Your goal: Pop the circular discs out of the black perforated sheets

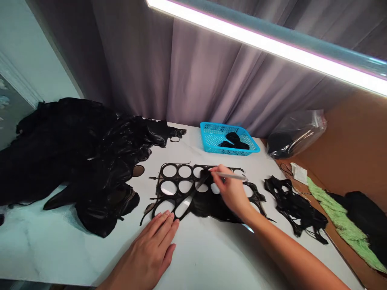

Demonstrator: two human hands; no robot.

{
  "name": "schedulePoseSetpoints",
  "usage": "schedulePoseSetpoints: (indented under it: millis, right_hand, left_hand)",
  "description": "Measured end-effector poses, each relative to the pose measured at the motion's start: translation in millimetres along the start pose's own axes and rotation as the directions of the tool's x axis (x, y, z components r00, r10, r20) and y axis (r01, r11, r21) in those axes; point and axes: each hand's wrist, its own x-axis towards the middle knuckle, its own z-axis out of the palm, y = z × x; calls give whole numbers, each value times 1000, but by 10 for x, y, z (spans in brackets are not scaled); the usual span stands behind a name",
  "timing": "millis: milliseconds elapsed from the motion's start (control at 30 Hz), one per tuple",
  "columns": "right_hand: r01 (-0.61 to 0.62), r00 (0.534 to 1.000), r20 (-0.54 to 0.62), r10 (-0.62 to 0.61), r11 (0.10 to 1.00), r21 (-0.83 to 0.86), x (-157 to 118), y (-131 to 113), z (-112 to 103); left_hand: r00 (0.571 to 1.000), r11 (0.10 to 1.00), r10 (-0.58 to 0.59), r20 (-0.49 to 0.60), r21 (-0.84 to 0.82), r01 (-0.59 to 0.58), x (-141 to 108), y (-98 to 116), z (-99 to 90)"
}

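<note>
A thin black sheet (208,206) with rows of round cut-outs lies on the white table, the white tabletop showing through its holes. Part of it is folded over near the middle. My left hand (155,241) rests flat, fingers stretched out, with its fingertips on the sheet's lower left edge. Over the sheet's right half, my right hand (231,193) pinches a slim, pale, pen-like tool (229,175). The tool's rear end points right; I cannot make out its tip. Fingertips of the right hand touch a dark piece of the material.
A blue basket (208,148) with black pieces inside stands behind the sheet. Black material is heaped (75,153) at left, beside a small dark disc (138,171). Black scraps (296,205), a clear plastic bag (298,133) and green fabric (341,221) lie at right. A lamp (256,38) hangs above.
</note>
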Motion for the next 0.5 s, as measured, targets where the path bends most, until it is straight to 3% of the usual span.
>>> schedulePoseSetpoints:
  millis: [67,133,300,500]
  right_hand:
    - [-79,996,-38,78,997,0,52,85,-186]
    - [-52,998,37,51,998,26,-38,92,-253]
    - [52,943,322,-91,990,128,-429,-40,-68]
    - [10,894,434,-110,974,227,-473,-66,-52]
  left_hand:
    - [1000,1000,3,-27,-7,-3,32,-17,-16]
    - [999,1000,-17,-40,-21,16,94,-3,-25]
    - [1000,998,-5,-13,-65,5,281,191,71]
    - [999,1000,28,46,-14,-27,321,323,227]
